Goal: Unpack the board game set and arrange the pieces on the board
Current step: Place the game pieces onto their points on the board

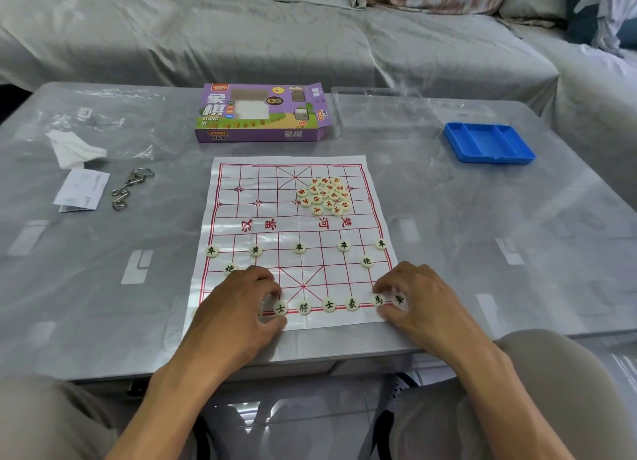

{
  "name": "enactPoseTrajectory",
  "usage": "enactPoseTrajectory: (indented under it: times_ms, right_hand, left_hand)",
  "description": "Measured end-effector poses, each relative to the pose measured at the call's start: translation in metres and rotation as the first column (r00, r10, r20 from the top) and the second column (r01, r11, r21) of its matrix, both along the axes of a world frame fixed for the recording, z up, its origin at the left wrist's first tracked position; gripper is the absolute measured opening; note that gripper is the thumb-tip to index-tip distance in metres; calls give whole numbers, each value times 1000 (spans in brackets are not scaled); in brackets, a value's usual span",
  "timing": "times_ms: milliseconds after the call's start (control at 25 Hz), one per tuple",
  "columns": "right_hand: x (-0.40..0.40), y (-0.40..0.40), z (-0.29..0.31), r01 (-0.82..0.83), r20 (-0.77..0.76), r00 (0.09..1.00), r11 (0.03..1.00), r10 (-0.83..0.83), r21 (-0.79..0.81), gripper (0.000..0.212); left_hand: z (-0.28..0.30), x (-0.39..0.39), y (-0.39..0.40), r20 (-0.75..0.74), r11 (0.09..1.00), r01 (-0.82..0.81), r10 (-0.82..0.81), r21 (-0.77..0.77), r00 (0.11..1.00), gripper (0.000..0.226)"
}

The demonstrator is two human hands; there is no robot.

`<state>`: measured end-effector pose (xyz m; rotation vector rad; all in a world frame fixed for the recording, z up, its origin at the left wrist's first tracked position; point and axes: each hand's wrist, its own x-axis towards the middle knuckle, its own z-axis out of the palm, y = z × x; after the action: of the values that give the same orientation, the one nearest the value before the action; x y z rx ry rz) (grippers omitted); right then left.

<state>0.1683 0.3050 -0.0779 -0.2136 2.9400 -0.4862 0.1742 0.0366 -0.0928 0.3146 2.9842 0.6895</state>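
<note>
Both hands working the board's (241,218) near row. Left hand (241,304) curling fingers round a black piece beside the 士; right hand (418,297) pinching the 馬 (378,300). Red pile (324,196) sitting on the far half, unsorted. Risk: board is thin sheet; a dragging wrist could be shifting it, scattering set pieces.

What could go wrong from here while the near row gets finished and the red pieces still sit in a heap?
1. Both hands, left hand and right hand, press down at the near edge of the thin board sheet; a drag could shift it and slide the placed black pieces off their points.
2. The red pile sits heaped on the far half; reaching over the black rows may knock them.
3. The sheet's near edge lies close to the table edge, so a nudged piece might fall off.
</note>
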Motion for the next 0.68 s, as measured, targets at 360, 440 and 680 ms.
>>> enactPoseTrajectory:
  times_ms: [360, 440, 680]
  right_hand:
    - [-1, 16, 6, 94, 67, 993, 996, -94, 10, 21]
    - [-2, 15, 4, 112, 60, 992, 994, -113, 12, 19]
    - [-1, 13, 6, 87, -2, 996, 996, -87, 24, 30]
  left_hand:
    - [0, 0, -1, 8, 1000, 8, -8, 2, 1000, 30]
    - [1, 0, 0, 9, 1000, 1, -1, 4, 1000, 30]
    - [2, 1, 0, 13, 1000, -10, 10, 28, 1000, 26]
